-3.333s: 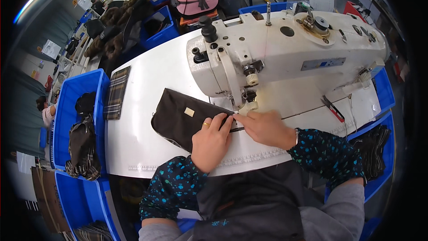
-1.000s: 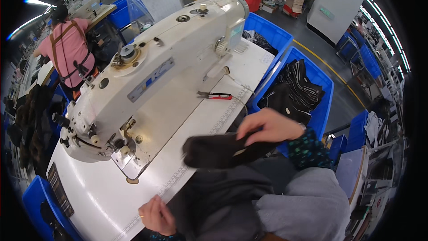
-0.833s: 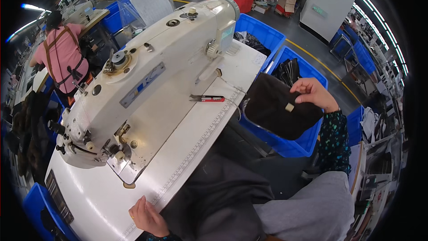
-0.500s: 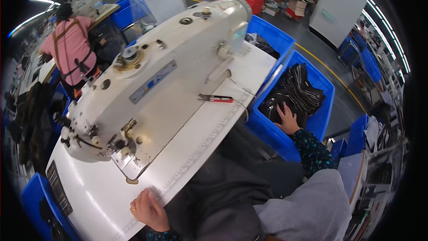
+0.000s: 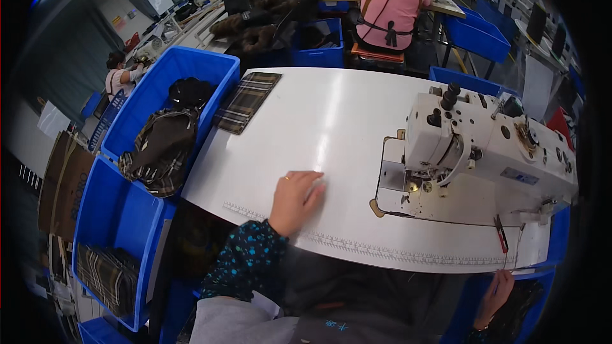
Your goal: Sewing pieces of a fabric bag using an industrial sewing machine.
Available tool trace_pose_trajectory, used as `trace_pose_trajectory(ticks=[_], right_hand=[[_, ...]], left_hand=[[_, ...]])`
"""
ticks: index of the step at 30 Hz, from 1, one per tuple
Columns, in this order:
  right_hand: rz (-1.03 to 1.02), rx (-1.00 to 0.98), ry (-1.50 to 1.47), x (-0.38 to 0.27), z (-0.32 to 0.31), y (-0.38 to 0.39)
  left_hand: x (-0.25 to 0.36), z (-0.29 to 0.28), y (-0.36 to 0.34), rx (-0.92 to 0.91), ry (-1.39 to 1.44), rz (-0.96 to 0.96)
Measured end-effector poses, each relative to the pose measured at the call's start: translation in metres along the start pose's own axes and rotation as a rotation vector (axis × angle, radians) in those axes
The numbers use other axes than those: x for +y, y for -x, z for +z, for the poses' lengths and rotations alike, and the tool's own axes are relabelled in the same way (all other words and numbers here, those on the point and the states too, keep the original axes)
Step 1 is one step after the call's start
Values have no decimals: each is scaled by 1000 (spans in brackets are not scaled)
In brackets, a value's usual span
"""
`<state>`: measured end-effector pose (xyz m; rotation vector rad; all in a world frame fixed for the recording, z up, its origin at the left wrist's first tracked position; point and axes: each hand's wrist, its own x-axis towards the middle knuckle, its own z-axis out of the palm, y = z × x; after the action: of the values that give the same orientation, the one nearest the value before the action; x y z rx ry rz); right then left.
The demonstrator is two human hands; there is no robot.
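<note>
My left hand (image 5: 295, 200) is open on the white sewing table (image 5: 319, 121), fingers loosely bent and empty. Left of centre at the table's far edge lies a folded plaid piece (image 5: 248, 100). On the right stands a white sewing machine (image 5: 484, 143), red-handled thread snips (image 5: 502, 234) lying by its bed. Below the snips, my right hand (image 5: 497, 294) is at the front edge, fingers apart and slightly curled, with nothing visible in them; dark fabric in the blue bin (image 5: 539, 277) is beside it. A printed ruler (image 5: 395, 253) runs along the front edge.
At the left, an upper blue bin (image 5: 127, 124) holds dark and plaid fabric (image 5: 159, 153), and a lower bin (image 5: 115, 210) holds plaid pieces. Beyond the table sit a co-worker in pink (image 5: 389, 9) and another person (image 5: 118, 76), near piles of brown furry material (image 5: 268, 13).
The view has swung left. The dark pouch held earlier left my right hand at the right-hand bin. That hand has moved to the table's edge; my left hand has slid further onto the table.
</note>
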<state>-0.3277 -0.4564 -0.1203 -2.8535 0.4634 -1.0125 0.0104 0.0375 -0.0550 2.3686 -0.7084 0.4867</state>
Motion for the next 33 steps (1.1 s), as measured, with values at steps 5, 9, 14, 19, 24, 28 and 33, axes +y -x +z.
trace_pose_trajectory(ticks=[5,9,14,19,24,28,33], right_hand=[[-288,-98,-337,-131,41,-69],[-352,-150,-475,-189,60,-98],[-268,-75,-434,-183,67,-87],[-260,-97,-406,-193,68,-92],[-269,-101,-418,-191,66,-90],[-416,-205,-575,-232,70,-88],[-602,-392,-744,-323,73,-98]], left_hand=[[-148,-39,-55,234,-287,-253],[-223,-57,-75,236,-503,-460],[-228,-58,-90,74,-491,-590],[-215,-77,-83,106,-493,-538],[-92,-52,-58,-435,341,-441],[-16,8,-11,-570,1011,-626],[33,32,8,-458,1337,-559]])
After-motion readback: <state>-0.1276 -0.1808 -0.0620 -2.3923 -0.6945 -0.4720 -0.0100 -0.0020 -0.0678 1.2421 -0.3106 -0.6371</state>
